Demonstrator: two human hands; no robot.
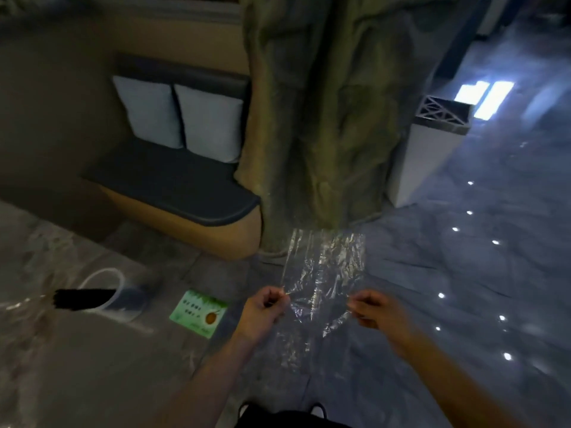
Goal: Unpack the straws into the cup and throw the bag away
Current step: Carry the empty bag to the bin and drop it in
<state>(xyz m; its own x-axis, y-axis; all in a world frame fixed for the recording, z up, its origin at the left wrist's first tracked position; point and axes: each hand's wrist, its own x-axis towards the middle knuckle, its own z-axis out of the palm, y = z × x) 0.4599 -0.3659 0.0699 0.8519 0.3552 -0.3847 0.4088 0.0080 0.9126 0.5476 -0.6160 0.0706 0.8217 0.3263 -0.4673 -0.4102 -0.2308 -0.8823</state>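
A clear plastic bag (323, 273) is held up in the lower middle of the frame, stretched flat between the two hands. The left hand (264, 312) is closed on the bag's left edge and the right hand (378, 308) on its right edge, each pinching the film with curled fingers; the hands are kept apart with the crinkled sheet spanning the gap between them. The bag looks empty, and the floor and the base of the trunk can be seen through it.

At the lower left of the frame a clear cup (106, 293) is seen on a grey marbled table (77, 366), with a bundle of black straws (82, 299) lying in it and sticking out of its mouth toward the left. Whether the cup is upright or tipped cannot be told. A small green card (197, 313) lies near the table's right edge, between the cup and the left hand.

Behind, in the upper middle, a rough olive-coloured trunk-like column (324, 118) is seen. A dark bench seat (173, 186) with two pale cushions (179, 117) is set to its left. A white bin (429, 149) with a lattice-patterned top stands to the right of the column on a glossy dark floor (479, 257) dotted with light reflections.
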